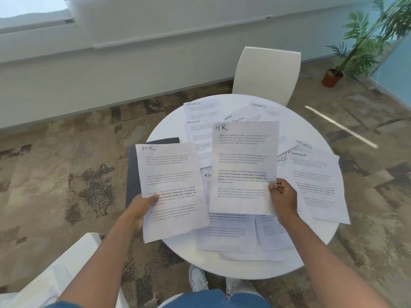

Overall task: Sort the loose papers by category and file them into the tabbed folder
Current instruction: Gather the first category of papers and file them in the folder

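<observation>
Two HR sheets were up: left hand [142, 207] gripped one HR sheet [171, 190] at lower centre, right hand [283, 196] pinched the other HR sheet [242, 165] mid-frame.

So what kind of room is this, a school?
More likely an office meeting room: a round white table strewn with papers headed HR, Finance and Admin, a whiteboard on the wall, a white chair and a potted plant.
</observation>
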Action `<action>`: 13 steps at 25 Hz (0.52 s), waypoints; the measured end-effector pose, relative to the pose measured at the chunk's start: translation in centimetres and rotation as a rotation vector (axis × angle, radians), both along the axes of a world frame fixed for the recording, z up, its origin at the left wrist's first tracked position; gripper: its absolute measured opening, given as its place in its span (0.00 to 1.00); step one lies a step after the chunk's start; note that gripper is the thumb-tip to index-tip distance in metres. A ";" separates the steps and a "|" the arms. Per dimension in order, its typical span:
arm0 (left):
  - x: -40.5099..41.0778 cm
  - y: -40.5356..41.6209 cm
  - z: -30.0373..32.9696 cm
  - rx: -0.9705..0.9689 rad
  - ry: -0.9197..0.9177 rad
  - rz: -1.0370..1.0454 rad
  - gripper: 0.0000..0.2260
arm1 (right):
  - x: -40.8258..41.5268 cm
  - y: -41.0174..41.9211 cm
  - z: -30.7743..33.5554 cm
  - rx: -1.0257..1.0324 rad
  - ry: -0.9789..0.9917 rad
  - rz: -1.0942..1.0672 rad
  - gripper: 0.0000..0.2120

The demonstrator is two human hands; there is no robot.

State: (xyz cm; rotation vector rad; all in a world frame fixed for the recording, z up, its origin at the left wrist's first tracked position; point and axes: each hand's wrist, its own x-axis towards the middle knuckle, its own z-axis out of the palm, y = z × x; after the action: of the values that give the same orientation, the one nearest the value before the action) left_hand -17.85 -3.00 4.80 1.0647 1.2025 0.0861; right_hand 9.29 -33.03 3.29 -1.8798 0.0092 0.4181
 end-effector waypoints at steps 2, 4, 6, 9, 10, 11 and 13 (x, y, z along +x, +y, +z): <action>1.1 -1.2 0.5 -0.033 -0.039 -0.056 0.13 | 0.6 -0.2 0.5 0.050 0.029 0.050 0.04; 2.4 -2.3 0.9 -0.057 -0.070 -0.105 0.15 | 0.6 0.1 0.9 0.064 0.042 0.130 0.05; 3.8 -3.5 1.4 -0.050 -0.110 -0.150 0.14 | 0.4 0.6 0.7 0.049 0.035 0.191 0.06; 5.9 -5.3 2.3 -0.054 -0.186 -0.170 0.10 | 0.0 1.1 0.3 0.007 0.005 0.237 0.06; 6.4 -5.7 2.4 -0.060 -0.205 -0.159 0.11 | -0.1 1.3 0.1 -0.010 -0.006 0.235 0.06; 6.8 -6.1 2.4 -0.066 -0.216 -0.146 0.12 | -0.2 1.3 0.0 -0.019 -0.015 0.238 0.06; 7.6 -6.6 2.5 -0.077 -0.241 -0.130 0.14 | -0.5 1.5 0.0 -0.024 -0.017 0.251 0.06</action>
State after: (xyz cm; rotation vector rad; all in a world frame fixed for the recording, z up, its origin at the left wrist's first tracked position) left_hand -10.24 -9.62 7.27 1.0305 0.9107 0.0646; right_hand 8.75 -31.51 3.34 -1.9146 -0.2365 0.5748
